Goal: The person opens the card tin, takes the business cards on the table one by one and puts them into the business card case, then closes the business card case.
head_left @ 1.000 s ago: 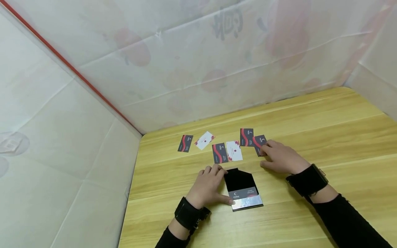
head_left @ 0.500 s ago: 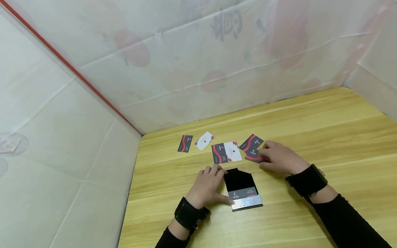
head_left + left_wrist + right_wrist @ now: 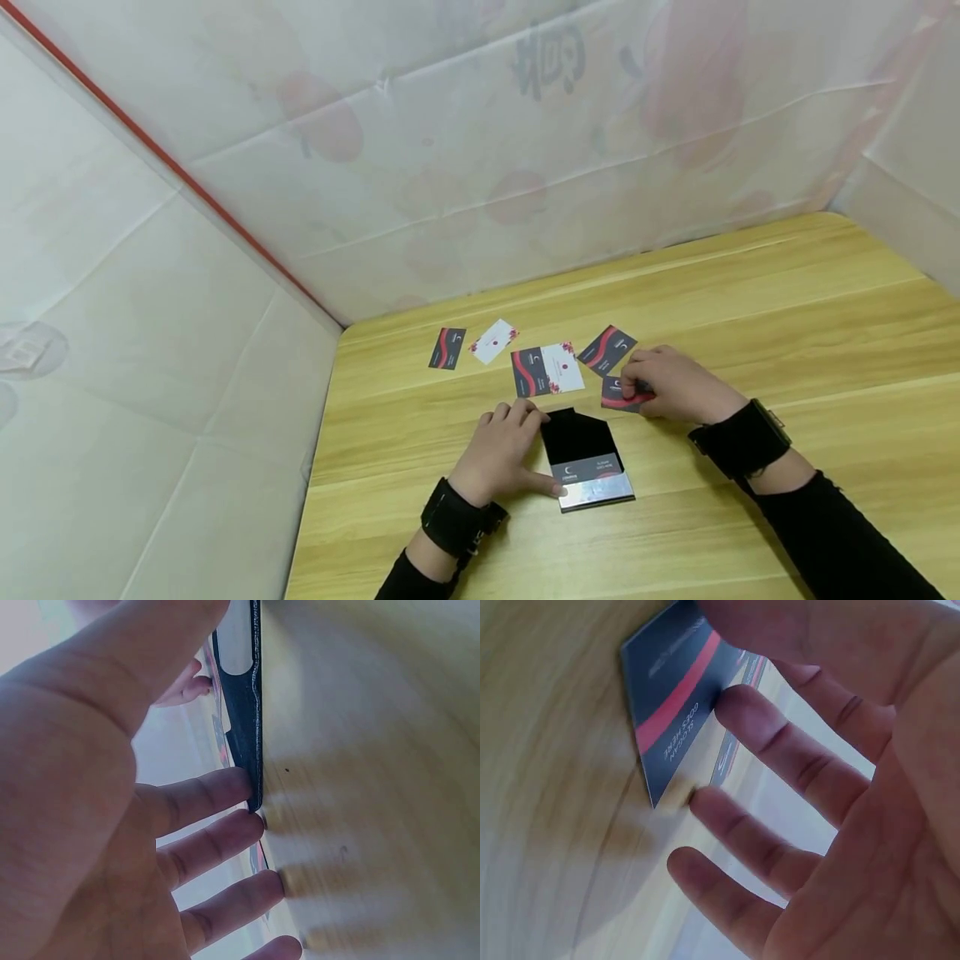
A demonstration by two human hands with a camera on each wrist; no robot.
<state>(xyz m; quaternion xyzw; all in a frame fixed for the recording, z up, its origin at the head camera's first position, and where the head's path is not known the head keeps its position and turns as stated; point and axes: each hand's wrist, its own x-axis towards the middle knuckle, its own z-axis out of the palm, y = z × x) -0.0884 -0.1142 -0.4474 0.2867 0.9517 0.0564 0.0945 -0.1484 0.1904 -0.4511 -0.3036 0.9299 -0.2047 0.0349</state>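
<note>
An unfolded black card holder with a silver band lies on the table, a dark business card tucked under the band. My left hand rests at its left side, thumb on the band's end and index fingertip at the flap's upper corner. In the left wrist view, the fingers are fairly straight, with tips down by the holder's edge. Up and to the right, my right hand pinches a dark business card with a red wave. In the right wrist view that card looks tilted, partly covered by the thumb.
Another dark card lies just beyond the right hand. Left of it, a dark card and a white floral card lie side by side. Farther left are a white card and a dark card. A draped wall stands behind the table.
My right hand has drawn its card toward the holder and turned it sideways. The dark card beyond it has shifted and rotated. My left hand and the holder stay put.
</note>
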